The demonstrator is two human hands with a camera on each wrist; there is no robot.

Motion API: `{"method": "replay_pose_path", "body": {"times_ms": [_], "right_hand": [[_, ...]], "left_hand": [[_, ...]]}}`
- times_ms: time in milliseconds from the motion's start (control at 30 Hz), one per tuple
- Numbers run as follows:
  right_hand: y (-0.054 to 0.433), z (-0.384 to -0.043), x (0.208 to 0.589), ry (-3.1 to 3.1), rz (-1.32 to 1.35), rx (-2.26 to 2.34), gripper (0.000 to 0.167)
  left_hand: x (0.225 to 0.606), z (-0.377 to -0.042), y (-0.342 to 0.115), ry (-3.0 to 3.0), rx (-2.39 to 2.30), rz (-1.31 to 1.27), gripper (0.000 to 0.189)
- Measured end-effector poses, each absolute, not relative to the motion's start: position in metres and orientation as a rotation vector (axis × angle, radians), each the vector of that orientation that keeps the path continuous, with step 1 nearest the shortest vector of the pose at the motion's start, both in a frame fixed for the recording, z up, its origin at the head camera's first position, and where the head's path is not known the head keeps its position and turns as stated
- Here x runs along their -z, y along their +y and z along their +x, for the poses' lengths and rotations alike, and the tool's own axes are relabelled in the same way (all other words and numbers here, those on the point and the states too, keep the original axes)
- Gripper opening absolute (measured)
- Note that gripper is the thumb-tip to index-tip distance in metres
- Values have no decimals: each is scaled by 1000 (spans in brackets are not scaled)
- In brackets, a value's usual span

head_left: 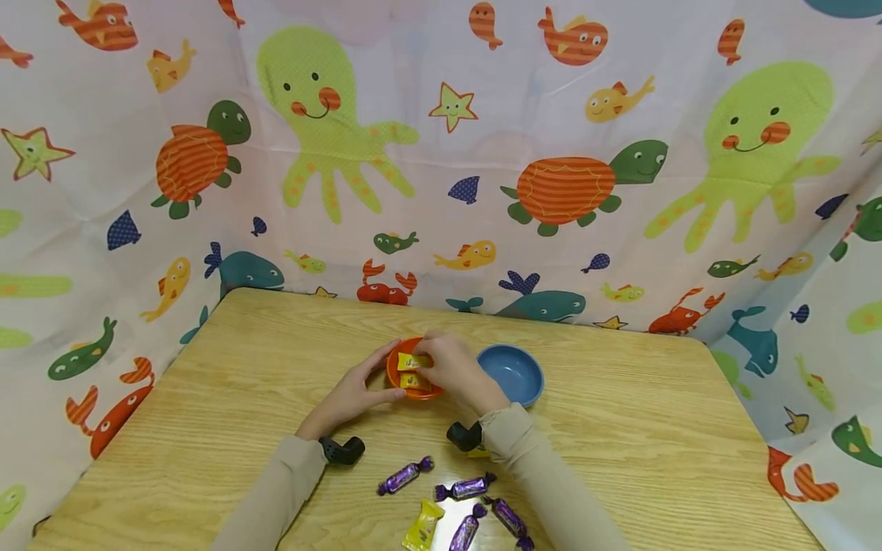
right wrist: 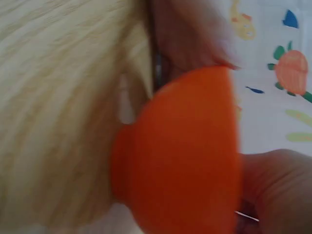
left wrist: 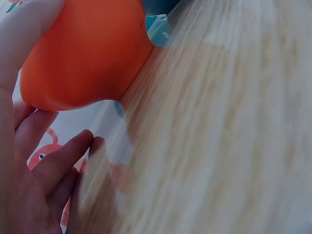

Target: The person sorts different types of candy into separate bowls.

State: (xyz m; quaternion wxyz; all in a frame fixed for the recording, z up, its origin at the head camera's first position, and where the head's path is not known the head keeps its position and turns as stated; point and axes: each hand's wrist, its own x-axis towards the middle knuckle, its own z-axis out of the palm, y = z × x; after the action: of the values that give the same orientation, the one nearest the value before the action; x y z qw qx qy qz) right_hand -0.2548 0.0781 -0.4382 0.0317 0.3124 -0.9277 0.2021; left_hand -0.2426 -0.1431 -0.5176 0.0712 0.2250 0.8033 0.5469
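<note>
An orange bowl point(head_left: 393, 369) stands on the wooden table with yellow-wrapped candy point(head_left: 412, 381) inside. My left hand point(head_left: 353, 396) holds the bowl at its left side, thumb at the near side and fingers round the far side. In the left wrist view some fingers touch the bowl's outer wall point(left wrist: 87, 53), while others are apart from it. Over the bowl's opening, my right hand point(head_left: 456, 369) pinches a yellow-wrapped candy point(head_left: 408, 361). The right wrist view shows the bowl's side point(right wrist: 185, 151), which hides the candies and the right fingertips.
A blue bowl point(head_left: 518, 367) stands just right of the orange one, partly behind my right hand. Several purple-wrapped candies point(head_left: 468, 488) and a yellow one point(head_left: 423, 526) lie near the front. Another yellow wrapper point(head_left: 478, 452) shows beneath my right wrist. A patterned curtain point(head_left: 441, 191) hangs behind the table.
</note>
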Motion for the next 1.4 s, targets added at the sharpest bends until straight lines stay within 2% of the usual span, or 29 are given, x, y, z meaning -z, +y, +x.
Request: {"method": "replay_pose_path", "body": {"times_ms": [867, 1133, 1400], "right_hand": [[75, -254, 451, -2848, 982, -512, 12], [87, -246, 437, -2865, 947, -699, 20], [109, -223, 413, -2787, 940, -880, 24]], "left_hand": [[519, -244, -134, 2431, -1661, 670, 91], [522, -244, -135, 2411, -1670, 692, 90], [519, -245, -135, 2443, -1641, 735, 93]]}}
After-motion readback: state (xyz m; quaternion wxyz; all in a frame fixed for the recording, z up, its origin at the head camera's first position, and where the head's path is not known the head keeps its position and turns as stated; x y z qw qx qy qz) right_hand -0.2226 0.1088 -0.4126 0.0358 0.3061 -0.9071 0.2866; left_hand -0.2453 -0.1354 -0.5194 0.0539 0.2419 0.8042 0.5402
